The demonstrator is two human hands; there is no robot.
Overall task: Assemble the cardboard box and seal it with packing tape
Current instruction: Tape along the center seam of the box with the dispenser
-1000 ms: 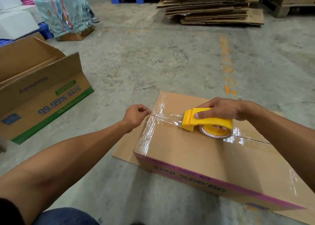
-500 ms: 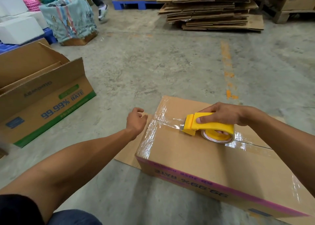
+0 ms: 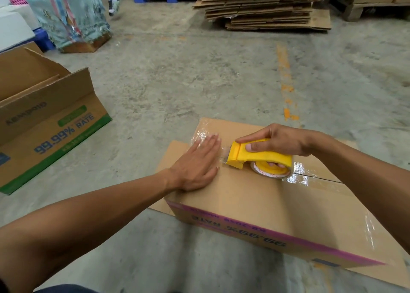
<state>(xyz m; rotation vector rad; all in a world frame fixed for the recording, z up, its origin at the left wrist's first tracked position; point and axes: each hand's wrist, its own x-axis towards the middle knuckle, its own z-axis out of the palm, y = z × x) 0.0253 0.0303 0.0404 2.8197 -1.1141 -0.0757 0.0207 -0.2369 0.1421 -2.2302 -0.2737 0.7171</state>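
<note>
A closed cardboard box [image 3: 255, 201] with a pink stripe lies on the concrete floor in front of me, on a flat cardboard sheet [image 3: 175, 150]. Clear tape runs along its top seam and shines near the left end. My right hand [image 3: 277, 141] grips a yellow tape dispenser [image 3: 259, 157] that rests on the seam, its roll of clear tape beneath. My left hand [image 3: 197, 164] lies flat, fingers spread, on the box top at the left end, just beside the dispenser's front edge.
An open box [image 3: 44, 119] with a green stripe stands at the left. A stack of flattened cartons [image 3: 261, 4] lies at the back. A cloth-covered crate [image 3: 71, 19] and white blocks [image 3: 13, 26] sit far left. A person's shoe [image 3: 114, 1] shows at the top.
My left hand has opened from a fist off the box's left end and now presses flat on the taped box top. The dispenser has stayed near the left end of the seam.
</note>
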